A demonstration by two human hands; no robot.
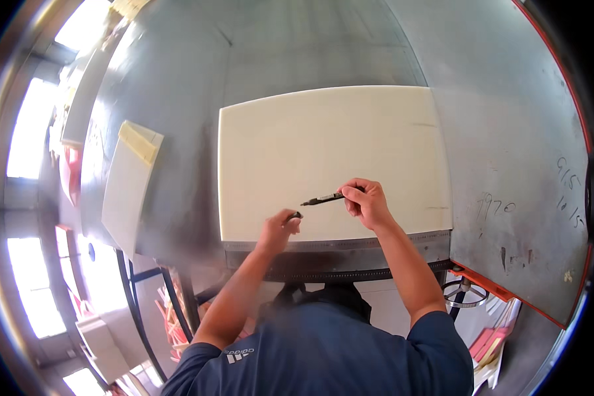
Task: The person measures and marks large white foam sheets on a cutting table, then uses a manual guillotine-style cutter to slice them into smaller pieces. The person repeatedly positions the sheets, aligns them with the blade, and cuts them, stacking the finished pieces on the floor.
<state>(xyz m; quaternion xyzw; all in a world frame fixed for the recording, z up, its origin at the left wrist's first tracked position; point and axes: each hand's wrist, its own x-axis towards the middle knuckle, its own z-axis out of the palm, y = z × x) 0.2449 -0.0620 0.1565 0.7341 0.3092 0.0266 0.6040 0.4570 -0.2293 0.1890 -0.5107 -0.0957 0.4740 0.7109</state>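
A large cream-white foam sheet (330, 158) lies flat on a grey metal table (501, 132). Above its near edge my right hand (366, 201) grips a black pen (322, 199), its tip pointing left. My left hand (280, 228) is a little lower and to the left, fingers closed on a small dark cap (296, 216). The pen tip and the cap are a short gap apart. A metal ruler strip (350, 244) runs along the sheet's near edge, just under both hands.
A smaller stack of white and yellowish foam pieces (129, 181) lies at the table's left. Handwritten marks are on the table's right part. An orange-red rim (508, 290) edges the table at right. Below the table's left corner stand black frame tubes and coloured sheets.
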